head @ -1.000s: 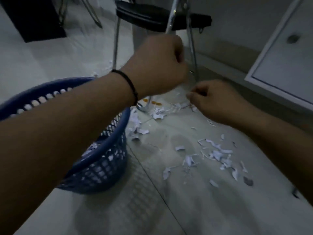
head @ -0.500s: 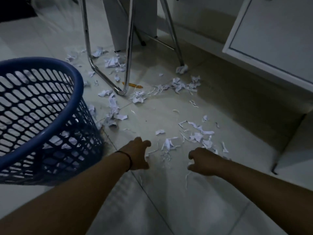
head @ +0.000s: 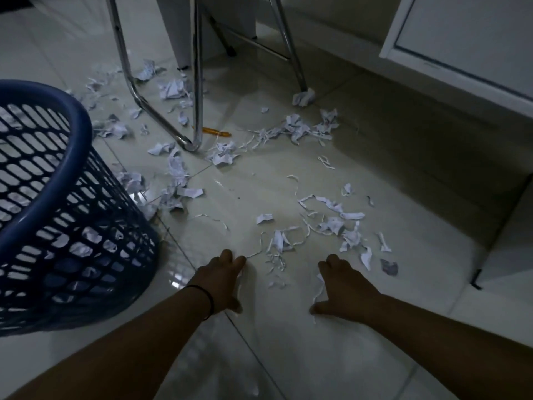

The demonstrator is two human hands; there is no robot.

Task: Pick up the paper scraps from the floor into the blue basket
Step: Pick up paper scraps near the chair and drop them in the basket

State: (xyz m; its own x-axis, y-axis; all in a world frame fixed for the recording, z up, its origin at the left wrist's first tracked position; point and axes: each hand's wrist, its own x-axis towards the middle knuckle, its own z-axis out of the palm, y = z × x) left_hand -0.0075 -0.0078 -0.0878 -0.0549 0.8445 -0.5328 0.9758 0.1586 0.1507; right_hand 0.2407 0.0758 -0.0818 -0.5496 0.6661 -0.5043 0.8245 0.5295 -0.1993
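Note:
White paper scraps (head: pixel 331 223) lie scattered over the pale tiled floor, with more around the chair legs and beside the basket. The blue mesh basket (head: pixel 72 174) stands at the left, some scraps inside it. My left hand (head: pixel 222 280), with a black band at the wrist, rests palm down on the floor just right of the basket, fingers spread, fingertips touching a thin paper strip (head: pixel 256 249). My right hand (head: pixel 346 287) lies flat on the floor as well, thumb out, with a strip of paper at its inner edge. Neither hand grips anything.
Chrome chair legs (head: pixel 196 82) stand on the floor at the top centre, with an orange pen (head: pixel 216 132) beside them. A white cabinet (head: pixel 461 39) fills the upper right. A crumpled wad (head: pixel 302 98) lies by a far chair leg.
One second ago both hands were raised in front of the chair. They have dropped to the floor, and since half a second ago their curled fingers have spread flat.

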